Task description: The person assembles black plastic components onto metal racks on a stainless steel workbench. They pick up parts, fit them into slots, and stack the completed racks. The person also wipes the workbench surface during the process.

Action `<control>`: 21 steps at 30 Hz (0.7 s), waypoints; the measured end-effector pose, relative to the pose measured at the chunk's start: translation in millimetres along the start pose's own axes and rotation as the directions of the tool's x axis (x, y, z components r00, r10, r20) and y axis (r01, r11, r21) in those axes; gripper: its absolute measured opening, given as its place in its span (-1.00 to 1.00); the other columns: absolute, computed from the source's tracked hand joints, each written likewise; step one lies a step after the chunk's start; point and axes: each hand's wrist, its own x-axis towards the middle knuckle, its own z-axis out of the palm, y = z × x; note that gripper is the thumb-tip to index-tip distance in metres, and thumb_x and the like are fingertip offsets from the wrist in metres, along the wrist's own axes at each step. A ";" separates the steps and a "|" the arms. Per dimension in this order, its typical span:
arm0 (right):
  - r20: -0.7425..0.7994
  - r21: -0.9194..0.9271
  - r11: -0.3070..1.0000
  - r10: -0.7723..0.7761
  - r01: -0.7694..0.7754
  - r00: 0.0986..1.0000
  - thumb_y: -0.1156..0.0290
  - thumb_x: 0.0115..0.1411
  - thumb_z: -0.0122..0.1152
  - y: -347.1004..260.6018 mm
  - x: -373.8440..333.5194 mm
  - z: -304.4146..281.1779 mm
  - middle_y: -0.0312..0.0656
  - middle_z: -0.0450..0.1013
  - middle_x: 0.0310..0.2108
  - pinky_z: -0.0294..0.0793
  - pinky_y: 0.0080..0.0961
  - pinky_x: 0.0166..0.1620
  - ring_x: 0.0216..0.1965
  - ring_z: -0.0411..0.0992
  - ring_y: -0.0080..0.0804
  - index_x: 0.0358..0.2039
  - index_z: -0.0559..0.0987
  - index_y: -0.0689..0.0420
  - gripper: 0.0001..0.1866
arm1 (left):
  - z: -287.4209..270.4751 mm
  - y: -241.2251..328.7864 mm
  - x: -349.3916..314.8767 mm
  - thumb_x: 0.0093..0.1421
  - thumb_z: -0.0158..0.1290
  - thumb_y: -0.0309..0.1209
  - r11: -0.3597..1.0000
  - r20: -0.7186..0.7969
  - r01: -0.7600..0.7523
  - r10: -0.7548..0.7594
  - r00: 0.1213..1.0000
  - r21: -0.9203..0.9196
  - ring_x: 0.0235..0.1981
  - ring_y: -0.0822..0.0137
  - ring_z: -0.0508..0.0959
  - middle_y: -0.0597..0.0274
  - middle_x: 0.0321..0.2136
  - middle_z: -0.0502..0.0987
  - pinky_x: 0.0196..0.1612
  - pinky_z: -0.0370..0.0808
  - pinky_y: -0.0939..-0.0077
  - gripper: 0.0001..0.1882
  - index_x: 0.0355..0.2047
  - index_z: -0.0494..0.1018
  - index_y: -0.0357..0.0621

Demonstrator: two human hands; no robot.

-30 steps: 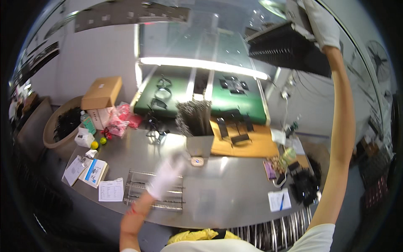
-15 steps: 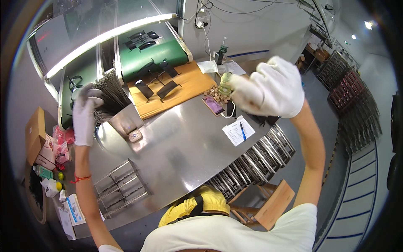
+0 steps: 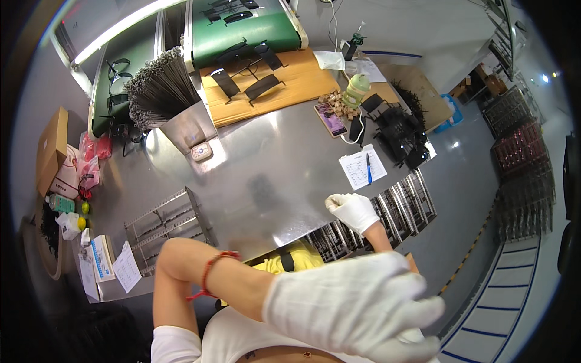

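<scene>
Both hands wear white gloves. My left hand (image 3: pixel 351 302) reaches across my body to the lower right, close to the camera, its fingers slightly blurred and apart with nothing seen in them. A red cord bracelet (image 3: pixel 212 272) circles that wrist. Over the table's front edge, beside the metal racks (image 3: pixel 402 202), my right hand (image 3: pixel 354 212) has its fingers curled closed; whatever they may hold is hidden. The left glove covers part of the right arm. Beyond the right hand lie a written sheet (image 3: pixel 356 172) and a blue pen (image 3: pixel 369 169).
Black framed parts (image 3: pixel 260 88) lie on brown cardboard (image 3: pixel 230 112) before a green conveyor (image 3: pixel 242 33). Thin metal rods (image 3: pixel 160 91) stand bundled at left. A wire rack (image 3: pixel 163 227), phone (image 3: pixel 330 119), green bottle (image 3: pixel 356 91) and black pieces (image 3: pixel 399 136) occupy the steel table (image 3: pixel 260 181).
My left hand has swung from the rods at the far left across to the lower right. My right hand has come down and nearer, from above the phone to the table's front edge. The view has shifted.
</scene>
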 end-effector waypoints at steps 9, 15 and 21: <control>0.007 -0.034 0.998 0.051 -0.050 0.999 0.08 0.31 -0.02 11.2 -10.9 7.6 -0.10 0.60 -0.43 0.55 -0.17 -0.18 -0.34 0.58 -0.06 -0.33 0.66 -0.03 -0.66 | 59.9 -10.1 14.2 0.07 0.10 -0.42 0.960 -0.410 -0.164 0.248 0.878 0.227 -0.56 0.27 0.41 -0.03 -0.20 0.42 -0.57 0.36 0.35 -0.47 0.05 0.18 0.05; 0.072 -0.037 0.997 0.067 -0.065 0.995 0.08 0.31 -0.03 9.1 -12.1 5.6 -0.09 0.60 -0.41 0.55 -0.17 -0.16 -0.31 0.58 -0.07 -0.29 0.67 -0.03 -0.65 | 57.3 1.4 30.8 0.09 0.05 -0.40 0.968 -0.327 -0.055 0.135 0.935 0.243 -0.52 0.29 0.37 0.15 -0.34 0.33 -0.52 0.32 0.36 -0.55 0.00 0.21 -0.03; 0.074 0.010 0.999 0.038 -0.039 0.997 0.08 0.30 -0.02 5.4 -9.7 3.4 -0.09 0.60 -0.42 0.54 -0.18 -0.17 -0.32 0.58 -0.07 -0.31 0.66 -0.05 -0.67 | 58.0 10.5 39.2 0.09 0.04 -0.37 0.995 -0.311 -0.029 0.058 0.949 0.097 -0.53 0.34 0.34 0.28 -0.46 0.27 -0.50 0.30 0.39 -0.73 -0.19 0.31 -0.09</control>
